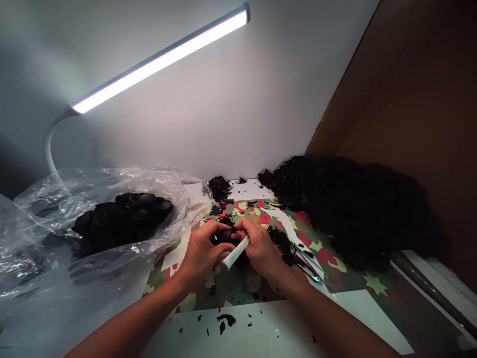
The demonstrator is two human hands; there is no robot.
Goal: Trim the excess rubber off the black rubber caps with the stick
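Observation:
In the middle of the head view my left hand (204,251) is closed around a dark rounded black piece (222,237), thumb below and fingers above. My right hand (261,248) is closed on a flat white strip-like handle (237,252), which sticks out toward the lower left. The working end of that tool is hidden by my fingers. Both hands nearly meet at the black piece. Black scraps (281,243) lie beside my right hand, next to red-handled scissors (311,271).
On the left, a clear plastic bag (179,219) holds several black round cups (122,219). A large heap of black scraps (357,209) rises at the right before a cardboard panel (406,99). A lit lamp (164,58) hangs above. Patterned paper (197,298) covers the table.

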